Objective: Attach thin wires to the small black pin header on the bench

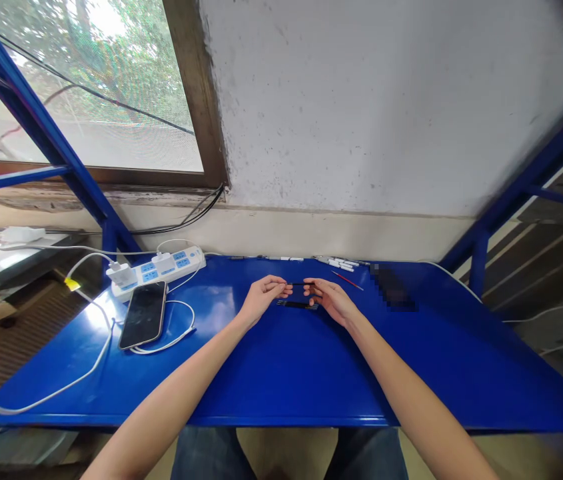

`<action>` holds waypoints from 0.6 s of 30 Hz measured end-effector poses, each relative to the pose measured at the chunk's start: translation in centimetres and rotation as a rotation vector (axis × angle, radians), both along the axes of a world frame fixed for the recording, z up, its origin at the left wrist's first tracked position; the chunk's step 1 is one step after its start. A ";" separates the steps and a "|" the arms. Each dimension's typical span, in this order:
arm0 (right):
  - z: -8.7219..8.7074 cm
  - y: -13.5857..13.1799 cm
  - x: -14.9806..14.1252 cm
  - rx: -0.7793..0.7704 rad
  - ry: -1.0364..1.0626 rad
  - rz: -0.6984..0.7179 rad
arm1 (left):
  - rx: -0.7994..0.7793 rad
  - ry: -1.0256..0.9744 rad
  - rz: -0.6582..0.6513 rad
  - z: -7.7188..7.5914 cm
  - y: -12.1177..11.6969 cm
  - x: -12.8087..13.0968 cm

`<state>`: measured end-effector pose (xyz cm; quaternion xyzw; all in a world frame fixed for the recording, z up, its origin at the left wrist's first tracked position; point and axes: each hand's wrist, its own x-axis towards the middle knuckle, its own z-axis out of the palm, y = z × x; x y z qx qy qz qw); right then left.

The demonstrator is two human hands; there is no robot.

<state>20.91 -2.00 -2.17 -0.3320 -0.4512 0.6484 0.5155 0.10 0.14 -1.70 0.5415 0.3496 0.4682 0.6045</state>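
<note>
A thin black pen [300, 285] is held level between my two hands, a little above the blue table [321, 373]. My left hand [267, 295] pinches its left end between thumb and fingers. At the other end, the fingers of my right hand [332, 300] are closed around it, hiding that tip. Just below the hands, several dark slim pens [295, 305] lie side by side on the tabletop. To the right of my right hand is a red pen [348, 280], lying at a slant.
At the left, a phone [144, 315] rests by a white power strip [161, 270] with plugs and loose white cables. White pens [338, 263] lie along the back edge near the wall. A blurred dark object [394, 288] lies at right. Blue frame bars [506, 173] rise at both sides.
</note>
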 end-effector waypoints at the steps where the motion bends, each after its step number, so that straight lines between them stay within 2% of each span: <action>1: 0.0 0.0 0.0 0.006 -0.014 0.009 | 0.015 0.020 -0.005 -0.1 0.0 0.0; 6: -0.3 0.1 0.0 0.104 -0.143 0.000 | 0.104 0.144 0.012 -0.4 0.2 0.0; 12: -0.5 0.1 -0.1 0.252 -0.519 -0.104 | 0.182 0.293 0.040 -0.4 0.2 -0.2; 18: -0.4 -0.1 -0.7 0.446 -0.892 -0.203 | 0.389 0.526 0.110 0.1 0.0 -0.6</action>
